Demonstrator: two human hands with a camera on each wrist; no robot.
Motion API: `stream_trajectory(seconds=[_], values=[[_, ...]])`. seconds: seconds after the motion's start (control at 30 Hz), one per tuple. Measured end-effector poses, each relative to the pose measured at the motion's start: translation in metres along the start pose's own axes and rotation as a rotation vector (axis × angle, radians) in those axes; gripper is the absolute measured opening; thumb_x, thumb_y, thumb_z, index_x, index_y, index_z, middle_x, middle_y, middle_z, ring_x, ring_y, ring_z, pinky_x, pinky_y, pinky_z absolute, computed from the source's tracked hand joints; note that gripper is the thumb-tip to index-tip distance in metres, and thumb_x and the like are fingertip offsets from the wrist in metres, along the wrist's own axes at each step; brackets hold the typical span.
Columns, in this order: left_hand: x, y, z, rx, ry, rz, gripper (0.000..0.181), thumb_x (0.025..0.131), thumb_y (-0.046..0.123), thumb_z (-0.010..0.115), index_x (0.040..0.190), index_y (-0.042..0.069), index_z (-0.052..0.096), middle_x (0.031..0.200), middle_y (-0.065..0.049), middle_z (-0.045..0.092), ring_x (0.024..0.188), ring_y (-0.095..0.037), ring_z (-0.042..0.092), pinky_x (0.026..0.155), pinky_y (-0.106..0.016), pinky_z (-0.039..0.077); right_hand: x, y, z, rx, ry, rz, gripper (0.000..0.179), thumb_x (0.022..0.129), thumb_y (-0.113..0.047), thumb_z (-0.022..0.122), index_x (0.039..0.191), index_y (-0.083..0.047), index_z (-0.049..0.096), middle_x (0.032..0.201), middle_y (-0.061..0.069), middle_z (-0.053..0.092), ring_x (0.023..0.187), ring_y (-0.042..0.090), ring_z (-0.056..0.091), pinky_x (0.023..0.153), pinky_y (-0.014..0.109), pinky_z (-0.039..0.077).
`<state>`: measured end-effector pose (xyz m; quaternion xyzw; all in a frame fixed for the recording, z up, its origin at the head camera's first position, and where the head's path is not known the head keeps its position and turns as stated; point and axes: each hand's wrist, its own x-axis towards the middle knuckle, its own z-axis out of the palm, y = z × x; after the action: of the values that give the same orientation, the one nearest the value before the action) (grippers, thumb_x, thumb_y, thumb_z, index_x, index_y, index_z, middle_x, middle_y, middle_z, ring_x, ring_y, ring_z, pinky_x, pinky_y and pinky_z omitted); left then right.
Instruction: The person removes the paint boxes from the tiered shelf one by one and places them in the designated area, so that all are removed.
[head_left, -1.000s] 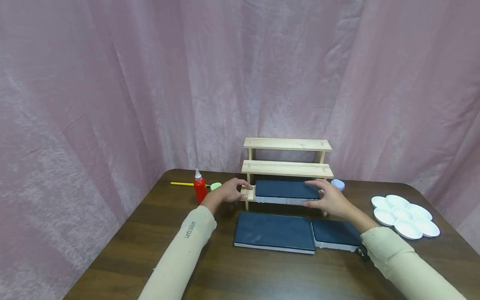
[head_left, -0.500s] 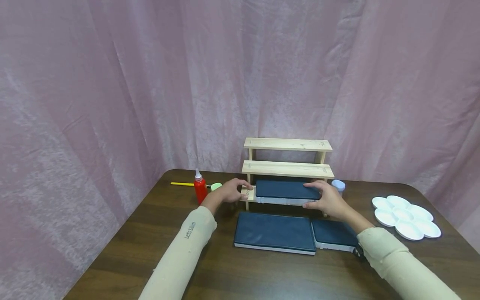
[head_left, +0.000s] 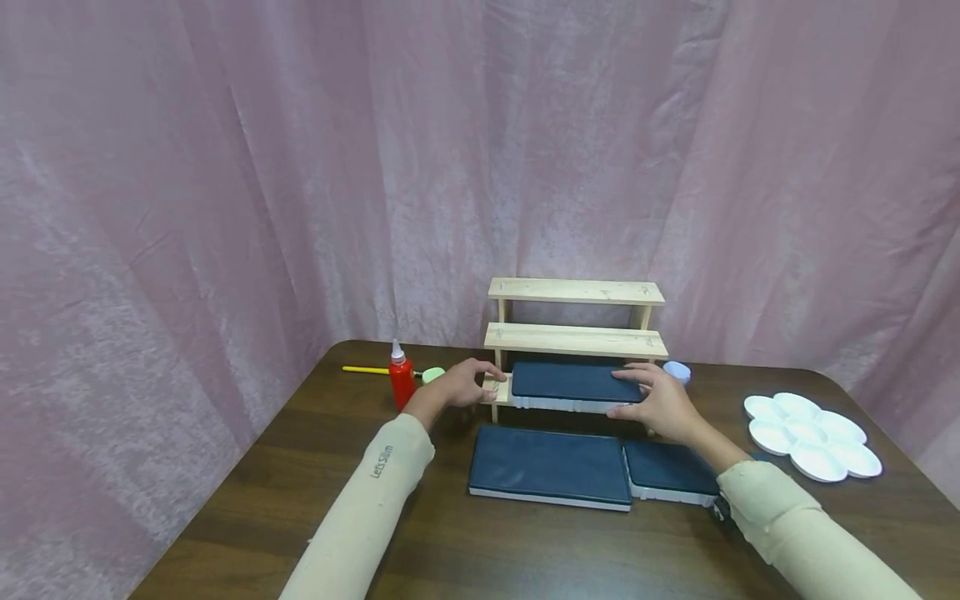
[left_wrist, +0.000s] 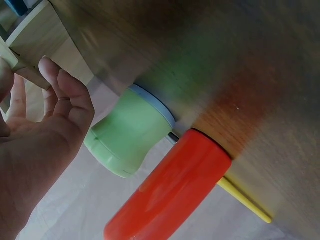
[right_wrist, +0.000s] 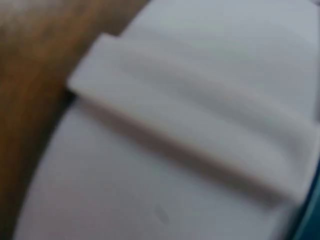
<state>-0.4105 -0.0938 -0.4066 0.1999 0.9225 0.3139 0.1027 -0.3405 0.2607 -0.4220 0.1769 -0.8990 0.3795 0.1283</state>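
Observation:
A three-tier wooden stand (head_left: 576,337) is at the back of the table. On its lowest step lies a flat case (head_left: 573,382) with a dark blue top and white sides. My left hand (head_left: 459,382) grips the left end of that step; in the left wrist view, thumb and fingers close round the wooden board (left_wrist: 31,75). At the case's right end, my right hand (head_left: 662,404) pinches it, fingers on top and thumb at the front side. The right wrist view holds a blurred white ridged surface (right_wrist: 190,115) close up, with no hand visible.
In front of the stand lie a larger dark blue case (head_left: 550,467) and a smaller one (head_left: 670,467). A red bottle (head_left: 402,382), green jar (left_wrist: 132,130) and yellow-handled brush (head_left: 365,369) are left. A purple-lidded jar (head_left: 677,372) and white flower-shaped palette (head_left: 810,435) are right.
Both hands and the case on the step stay in nearly the same place. The right forearm has shifted slightly left since the earliest frame.

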Motion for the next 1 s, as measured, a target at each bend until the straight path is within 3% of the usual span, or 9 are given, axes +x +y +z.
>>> stream_trajectory(seconds=[0.1, 0.17, 0.57, 0.83, 1.0], values=[[0.001, -0.002, 0.001, -0.003, 0.0, -0.006, 0.032, 0.091, 0.017, 0.072, 0.121, 0.024, 0.069, 0.133, -0.012, 0.055, 0.11, -0.03, 0.052, 0.096, -0.051, 0.047, -0.002, 0.0, -0.001, 0.014, 0.016, 0.008, 0.065, 0.069, -0.024, 0.092, 0.124, 0.001, 0.067, 0.139, 0.027, 0.051, 0.14, 0.055, 0.024, 0.096, 0.061, 0.043], [0.001, -0.003, 0.002, -0.008, 0.0, -0.015, 0.032, 0.091, 0.017, 0.072, 0.122, 0.024, 0.068, 0.133, -0.012, 0.055, 0.108, -0.03, 0.052, 0.095, -0.05, 0.048, -0.002, -0.001, -0.002, 0.019, 0.02, 0.011, 0.066, 0.068, -0.024, 0.092, 0.124, 0.001, 0.067, 0.139, 0.027, 0.051, 0.14, 0.054, 0.024, 0.096, 0.06, 0.043], [0.002, -0.002, 0.001, -0.007, -0.004, -0.001, 0.03, 0.091, 0.016, 0.072, 0.12, 0.025, 0.069, 0.136, -0.013, 0.053, 0.109, -0.03, 0.051, 0.095, -0.049, 0.047, -0.011, -0.006, -0.009, 0.016, 0.072, 0.015, 0.065, 0.069, -0.029, 0.092, 0.122, 0.001, 0.068, 0.139, 0.026, 0.053, 0.125, 0.05, 0.05, 0.09, 0.056, 0.049], [0.001, -0.002, 0.002, -0.005, -0.001, -0.014, 0.031, 0.091, 0.016, 0.071, 0.121, 0.025, 0.069, 0.137, -0.013, 0.053, 0.106, -0.029, 0.052, 0.09, -0.047, 0.05, -0.017, -0.009, -0.013, 0.034, 0.091, 0.019, 0.064, 0.07, -0.029, 0.091, 0.122, 0.001, 0.068, 0.14, 0.026, 0.053, 0.124, 0.048, 0.052, 0.089, 0.055, 0.05], [0.001, -0.001, 0.002, 0.001, 0.002, -0.017, 0.031, 0.091, 0.017, 0.071, 0.121, 0.026, 0.068, 0.132, -0.012, 0.055, 0.097, -0.028, 0.054, 0.079, -0.039, 0.051, -0.022, -0.011, -0.016, 0.034, 0.1, 0.015, 0.064, 0.071, -0.031, 0.09, 0.122, 0.0, 0.068, 0.14, 0.024, 0.054, 0.126, 0.049, 0.049, 0.09, 0.056, 0.049]])
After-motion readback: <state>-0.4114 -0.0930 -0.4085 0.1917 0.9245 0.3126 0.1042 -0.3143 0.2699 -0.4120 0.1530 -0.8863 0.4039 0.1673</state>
